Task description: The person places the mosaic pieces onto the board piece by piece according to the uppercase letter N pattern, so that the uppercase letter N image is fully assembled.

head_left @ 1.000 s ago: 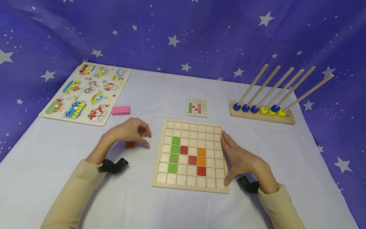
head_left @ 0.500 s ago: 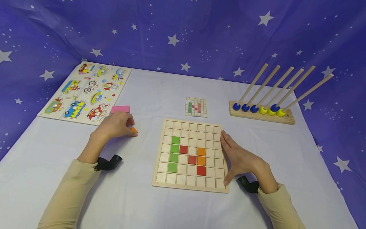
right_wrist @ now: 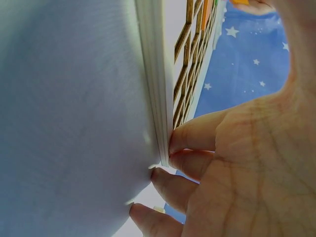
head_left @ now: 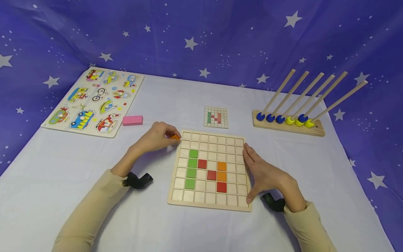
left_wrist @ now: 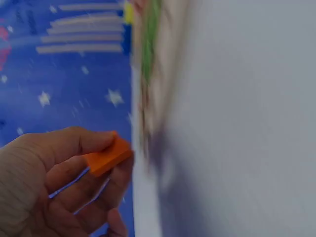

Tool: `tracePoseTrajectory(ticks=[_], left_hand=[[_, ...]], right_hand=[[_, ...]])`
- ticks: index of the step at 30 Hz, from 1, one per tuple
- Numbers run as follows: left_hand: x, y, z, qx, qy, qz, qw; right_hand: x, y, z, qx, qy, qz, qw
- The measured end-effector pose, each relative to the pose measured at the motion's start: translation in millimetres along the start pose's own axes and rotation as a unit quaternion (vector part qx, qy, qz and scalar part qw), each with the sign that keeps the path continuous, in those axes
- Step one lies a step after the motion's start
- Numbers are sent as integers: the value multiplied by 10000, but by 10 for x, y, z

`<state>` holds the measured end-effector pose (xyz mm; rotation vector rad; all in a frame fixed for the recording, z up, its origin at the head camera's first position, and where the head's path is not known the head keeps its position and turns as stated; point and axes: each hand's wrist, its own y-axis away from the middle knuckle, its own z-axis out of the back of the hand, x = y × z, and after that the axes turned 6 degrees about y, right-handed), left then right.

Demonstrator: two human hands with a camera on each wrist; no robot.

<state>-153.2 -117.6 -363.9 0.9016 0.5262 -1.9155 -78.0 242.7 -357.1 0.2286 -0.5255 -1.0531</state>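
My left hand (head_left: 159, 135) pinches an orange square tile (left_wrist: 109, 157) between thumb and fingers, at the far left corner of the wooden grid board (head_left: 185, 203). Green tiles (head_left: 191, 173) stand in a column on the board's left part. Two red tiles (head_left: 211, 175) step down diagonally from them, and a third red tile (head_left: 221, 187) lies below two orange tiles (head_left: 221, 171) stacked in one column. My right hand (head_left: 267, 175) rests along the board's right edge with fingers extended, the thumb near the front right corner; its fingertips touch the board's side in the right wrist view.
A small pattern card (head_left: 216, 117) lies behind the board. At the back left are a vehicle puzzle board (head_left: 91, 101) and a pink block (head_left: 132, 120). A bead stand (head_left: 288, 129) with tall wooden rods and blue and yellow beads stands at the back right.
My left hand took the orange tile from the table on the left, then carried it right to the board's far left corner. My right hand stays at the board's edge.
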Motion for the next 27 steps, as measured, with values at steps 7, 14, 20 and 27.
tracePoseTrajectory(ticks=[7,14,20,27], left_hand=[[-375,-298,-294,1032,453,-423,9927],[-557,-509,-690,1314,771,-224,9881],[-614,-580,-867,1070,537,-460,9917],[-636,-575,-935,1060,-96,-1024,9890]], right_hand=[[2,14,6,-57,19,83,9999],[12,7,9,-73,82,155,9998],[21,-5,16,-55,73,180,9998],[27,-9,14,-35,68,138,9999]])
